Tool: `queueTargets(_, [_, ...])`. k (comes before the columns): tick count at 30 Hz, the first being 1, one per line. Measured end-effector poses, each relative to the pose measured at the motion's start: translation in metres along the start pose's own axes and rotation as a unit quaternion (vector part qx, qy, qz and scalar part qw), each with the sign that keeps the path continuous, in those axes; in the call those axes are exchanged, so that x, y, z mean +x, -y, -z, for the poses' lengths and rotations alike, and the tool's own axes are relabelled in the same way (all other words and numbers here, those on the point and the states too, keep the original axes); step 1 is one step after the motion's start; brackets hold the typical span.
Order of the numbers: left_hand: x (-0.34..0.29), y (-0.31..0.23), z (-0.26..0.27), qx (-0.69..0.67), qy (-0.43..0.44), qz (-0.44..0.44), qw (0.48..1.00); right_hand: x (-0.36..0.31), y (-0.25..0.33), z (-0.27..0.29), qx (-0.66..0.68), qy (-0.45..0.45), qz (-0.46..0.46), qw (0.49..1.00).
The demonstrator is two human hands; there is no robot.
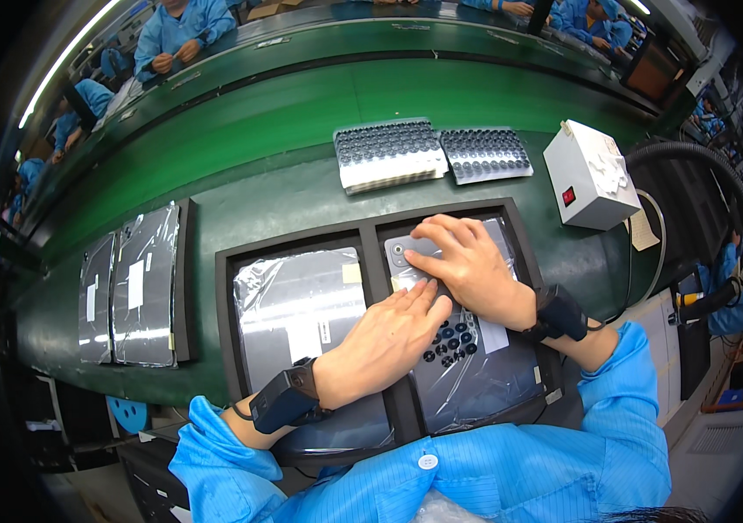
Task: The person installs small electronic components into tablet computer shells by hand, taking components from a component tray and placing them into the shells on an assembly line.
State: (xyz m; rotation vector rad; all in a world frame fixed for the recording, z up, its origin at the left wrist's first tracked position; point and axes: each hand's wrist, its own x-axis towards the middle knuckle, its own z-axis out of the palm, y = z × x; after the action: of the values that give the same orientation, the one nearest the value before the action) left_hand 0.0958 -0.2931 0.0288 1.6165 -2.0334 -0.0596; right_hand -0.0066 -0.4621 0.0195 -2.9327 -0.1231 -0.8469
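Note:
Two grey tablets lie face down in a black two-bay foam tray: the left tablet (258, 305) under clear film, the right tablet (476, 392) partly beneath my hands. My left hand (384, 340) reaches across with outstretched fingers, their tips resting on the right tablet below its camera. Thumb and fingers of my right hand (476, 270) are apart around that tablet's top left corner, the thumb beside the camera lens (398, 250). Anything tiny under the fingertips is hidden. A small sheet of black round pieces (451, 343) lies on the tablet just below my hands.
Another tray with two film-wrapped tablets (145, 288) sits at the left. Behind are stacked sheets of black round pieces (389, 157) and a smaller sheet (486, 157). A white box (593, 174) with a red switch and a black hose (729, 174) stand right. Co-workers sit beyond the green conveyor (301, 105).

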Motion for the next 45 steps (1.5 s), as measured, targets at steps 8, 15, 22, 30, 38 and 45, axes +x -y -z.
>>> queueTargets(8, [0.003, 0.014, 0.009, -0.117, 0.003, 0.100, 0.988, -0.001, -0.026, 0.027, 0.155, 0.046, -0.083, 0.983])
queueTargets(15, [0.006, 0.019, 0.017, -0.393, -0.041, 0.248, 0.885, -0.019, 0.028, 0.063, 0.309, 0.015, -0.203, 0.929])
queueTargets(22, [0.002, 0.025, 0.016, -0.441, 0.008, 0.245, 0.863, -0.013, 0.038, 0.052, 0.282, 0.001, -0.166, 0.945])
queueTargets(30, [0.000, 0.030, 0.013, -0.460, 0.052, 0.229, 0.856, -0.020, 0.034, 0.039, 0.221, -0.031, -0.024, 0.975])
queueTargets(38, [0.001, 0.020, 0.006, -0.462, 0.009, 0.257, 0.849, -0.016, 0.036, 0.035, 0.175, -0.081, -0.021, 0.981])
queueTargets(45, [0.001, 0.008, 0.005, -0.283, 0.003, 0.144, 0.948, -0.030, 0.028, 0.041, 0.025, -0.183, 0.127, 0.975])
